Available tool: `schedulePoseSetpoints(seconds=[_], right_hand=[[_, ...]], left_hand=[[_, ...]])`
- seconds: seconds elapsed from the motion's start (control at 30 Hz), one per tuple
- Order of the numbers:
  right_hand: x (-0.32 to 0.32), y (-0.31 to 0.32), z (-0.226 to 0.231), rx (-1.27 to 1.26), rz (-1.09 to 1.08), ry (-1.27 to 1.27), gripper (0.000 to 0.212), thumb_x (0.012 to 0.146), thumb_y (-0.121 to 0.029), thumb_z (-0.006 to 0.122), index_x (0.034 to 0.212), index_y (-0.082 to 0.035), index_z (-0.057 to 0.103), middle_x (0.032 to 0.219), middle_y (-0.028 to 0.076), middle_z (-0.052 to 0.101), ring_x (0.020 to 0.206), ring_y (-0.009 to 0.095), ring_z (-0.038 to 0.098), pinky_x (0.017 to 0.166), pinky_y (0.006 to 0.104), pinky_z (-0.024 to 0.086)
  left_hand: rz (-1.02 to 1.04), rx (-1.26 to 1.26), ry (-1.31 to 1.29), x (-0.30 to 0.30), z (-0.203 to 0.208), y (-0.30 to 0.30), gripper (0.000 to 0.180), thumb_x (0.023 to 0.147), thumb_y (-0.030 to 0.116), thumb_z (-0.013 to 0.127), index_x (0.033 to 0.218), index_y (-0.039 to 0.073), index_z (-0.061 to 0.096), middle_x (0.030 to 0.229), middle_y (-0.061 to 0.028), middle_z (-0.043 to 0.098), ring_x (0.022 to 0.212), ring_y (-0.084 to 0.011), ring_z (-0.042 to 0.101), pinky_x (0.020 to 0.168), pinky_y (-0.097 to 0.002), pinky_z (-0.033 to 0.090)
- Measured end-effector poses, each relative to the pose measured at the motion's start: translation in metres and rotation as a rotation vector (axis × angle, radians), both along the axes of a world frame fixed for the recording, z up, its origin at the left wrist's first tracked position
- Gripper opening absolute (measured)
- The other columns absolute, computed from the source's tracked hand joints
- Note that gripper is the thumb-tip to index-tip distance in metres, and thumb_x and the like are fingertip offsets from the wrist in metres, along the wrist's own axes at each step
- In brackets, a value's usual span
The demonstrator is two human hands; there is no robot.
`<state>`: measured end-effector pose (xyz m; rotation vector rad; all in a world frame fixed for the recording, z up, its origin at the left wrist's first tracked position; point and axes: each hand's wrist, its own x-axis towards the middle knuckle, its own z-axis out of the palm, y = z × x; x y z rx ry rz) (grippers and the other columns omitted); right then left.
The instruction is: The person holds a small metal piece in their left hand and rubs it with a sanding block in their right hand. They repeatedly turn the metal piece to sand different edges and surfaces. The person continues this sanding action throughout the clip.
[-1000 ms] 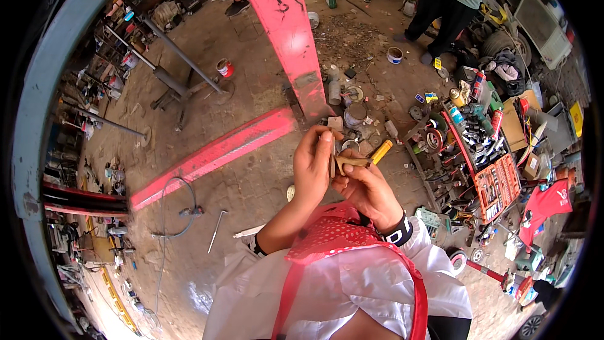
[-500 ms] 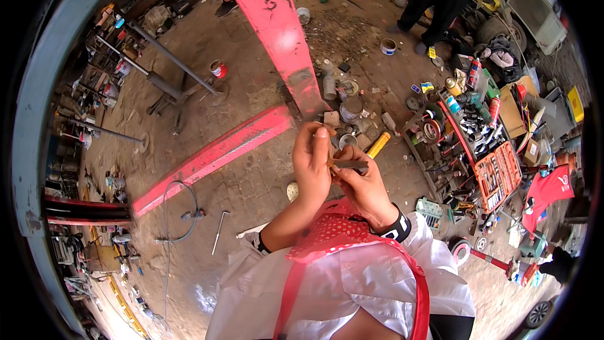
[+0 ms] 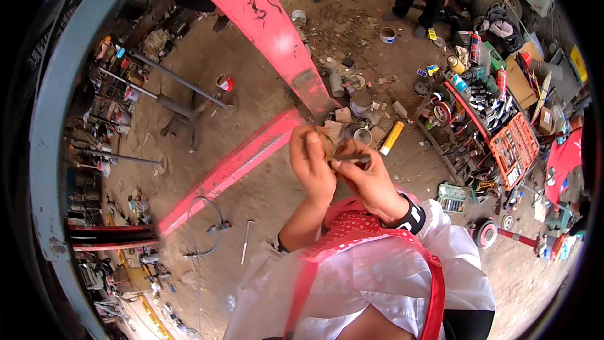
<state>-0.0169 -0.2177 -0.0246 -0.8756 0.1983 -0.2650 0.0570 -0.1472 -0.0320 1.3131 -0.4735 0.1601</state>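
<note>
Your left hand [image 3: 313, 164] and right hand [image 3: 368, 179] meet just above your chest. The left grip is closed on a small brownish part [image 3: 328, 148], and the right grip is pinched on a thin dark tool [image 3: 353, 159] laid against that part. Beyond them on the dirt floor [image 3: 251, 88] lies a yellow tube [image 3: 391, 138], then the red steel beam [image 3: 264, 22], with a red tool tray [image 3: 516, 148] to your right.
</note>
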Motion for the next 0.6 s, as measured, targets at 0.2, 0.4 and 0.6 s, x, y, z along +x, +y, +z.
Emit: schedulePoseSetpoints(seconds=[0.2, 0.4, 0.6], right_hand=[[0.0, 0.001, 0.005, 0.0, 0.071, 0.019, 0.009, 0.084, -0.001, 0.063, 0.086, -0.003, 0.054, 0.08, 0.0, 0.055, 0.075, 0.005, 0.054, 0.065, 0.02, 0.044], [-0.007, 0.003, 0.0, 0.062, 0.052, 0.022, 0.008, 0.084, -0.002, 0.063, 0.088, -0.001, 0.056, 0.082, 0.003, 0.06, 0.08, 0.007, 0.058, 0.068, 0.021, 0.046], [0.009, -0.012, -0.016, 0.315, 0.178, -0.111, 0.011, 0.088, -0.009, 0.062, 0.093, -0.001, 0.056, 0.086, 0.004, 0.062, 0.076, 0.009, 0.057, 0.066, 0.0227, 0.043]], left_hand=[[0.006, -0.058, 0.041, -0.003, -0.001, 0.005, 0.022, 0.099, 0.027, 0.046, 0.097, 0.005, 0.048, 0.079, -0.0008, 0.046, 0.056, -0.0049, 0.037, 0.049, -0.0229, 0.031], [-0.108, -0.088, 0.177, -0.002, 0.002, 0.007, 0.021, 0.099, 0.027, 0.046, 0.098, 0.006, 0.048, 0.079, -0.0006, 0.046, 0.057, -0.0046, 0.036, 0.049, -0.0233, 0.03], [-0.032, -0.145, 0.182, 0.001, 0.003, -0.005, 0.023, 0.099, 0.028, 0.044, 0.098, 0.005, 0.049, 0.066, 0.0029, 0.042, 0.048, -0.0038, 0.035, 0.042, -0.0222, 0.026]])
